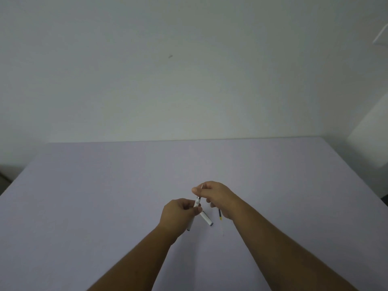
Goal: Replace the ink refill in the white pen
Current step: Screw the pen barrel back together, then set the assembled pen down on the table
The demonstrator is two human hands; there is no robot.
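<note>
My left hand (180,211) grips the white pen barrel (191,224), which points up and away from me. My right hand (216,196) pinches the pen's front section (198,199) at the top end of the barrel, and a thin tip sticks out above the fingers. A white pen cap (206,219) with a dark end lies on the table just below my hands. A thin ink refill (219,215), dark with a yellow end, shows under my right palm; whether it lies on the table or is tucked in the hand is unclear.
A wide pale lilac table (105,196) fills the lower half of the view and meets a plain white wall at its far edge. The table's left and right edges slope away at the sides.
</note>
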